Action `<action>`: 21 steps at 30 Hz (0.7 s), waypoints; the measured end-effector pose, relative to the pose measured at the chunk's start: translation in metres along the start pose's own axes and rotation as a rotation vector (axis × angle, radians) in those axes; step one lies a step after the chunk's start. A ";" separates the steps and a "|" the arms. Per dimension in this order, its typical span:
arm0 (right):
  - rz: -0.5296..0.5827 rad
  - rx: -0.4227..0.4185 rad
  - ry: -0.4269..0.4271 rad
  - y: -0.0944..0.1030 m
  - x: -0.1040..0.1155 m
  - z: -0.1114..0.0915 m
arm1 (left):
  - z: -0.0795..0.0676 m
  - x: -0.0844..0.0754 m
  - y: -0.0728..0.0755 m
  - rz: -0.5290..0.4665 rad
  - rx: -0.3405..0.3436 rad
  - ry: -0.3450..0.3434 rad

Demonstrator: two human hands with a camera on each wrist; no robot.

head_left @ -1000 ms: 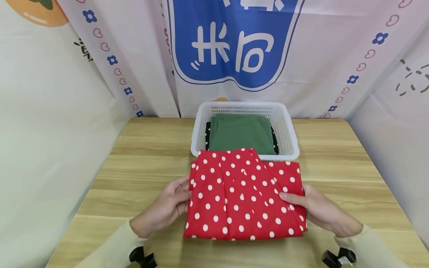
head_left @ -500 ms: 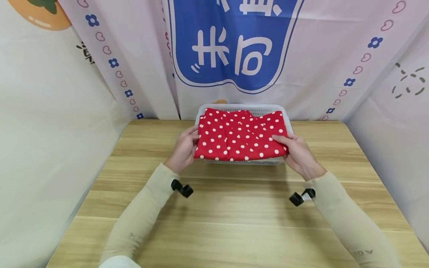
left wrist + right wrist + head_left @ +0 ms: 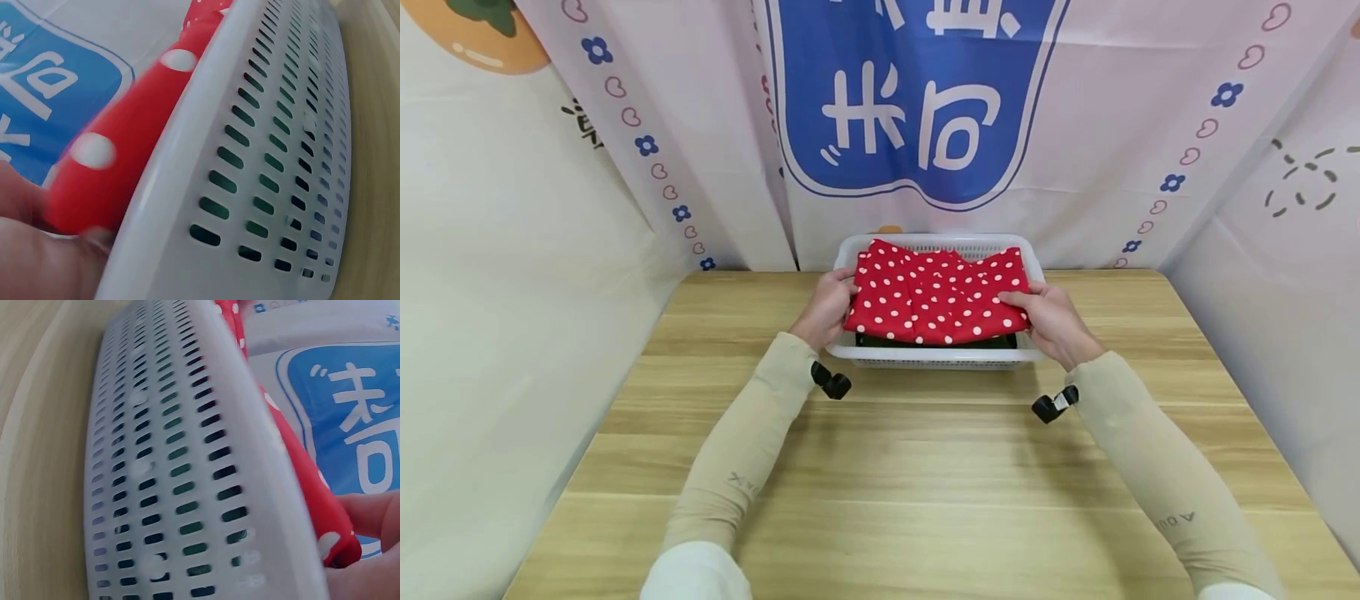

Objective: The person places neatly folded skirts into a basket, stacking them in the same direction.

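A folded red cloth with white polka dots lies level inside the mouth of a white plastic basket. My left hand pinches its left edge, and my right hand pinches the right edge, thumb on top. In the left wrist view the cloth shows just past the basket's slotted wall, with part of the left hand at its corner. The right wrist view has the right hand's fingers at the other corner. Dark fabric peeks out under the cloth's front edge; green shows through the slots.
The basket stands at the back of a wooden table, close to a white curtain with a blue printed emblem. White fabric walls flank the table on both sides.
Both hands have carried the red cloth forward from in front of the basket to over and into it, covering the folded green cloth. In the last half second it has moved slightly farther back.
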State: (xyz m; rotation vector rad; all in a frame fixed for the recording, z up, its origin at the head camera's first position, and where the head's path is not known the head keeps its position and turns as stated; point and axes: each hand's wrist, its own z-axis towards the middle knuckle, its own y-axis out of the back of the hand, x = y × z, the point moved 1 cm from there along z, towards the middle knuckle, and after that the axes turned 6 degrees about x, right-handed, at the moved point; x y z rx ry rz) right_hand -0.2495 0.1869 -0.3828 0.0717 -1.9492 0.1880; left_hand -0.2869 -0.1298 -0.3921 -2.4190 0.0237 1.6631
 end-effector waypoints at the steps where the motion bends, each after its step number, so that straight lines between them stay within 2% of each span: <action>1: -0.022 -0.005 -0.001 0.001 -0.001 0.001 | 0.001 0.000 -0.001 0.014 0.000 0.001; 5: -0.081 -0.033 0.007 0.003 -0.005 0.002 | -0.003 0.000 -0.005 0.043 0.019 0.000; 11: -0.129 -0.073 0.060 0.010 -0.002 -0.012 | -0.026 -0.003 -0.007 0.116 0.070 0.013; 16: -0.157 -0.046 0.095 0.020 0.005 -0.028 | -0.053 -0.002 -0.002 0.294 0.127 0.003; 21: -0.232 -0.018 0.133 0.028 0.007 -0.040 | -0.082 0.002 0.008 0.495 0.212 -0.086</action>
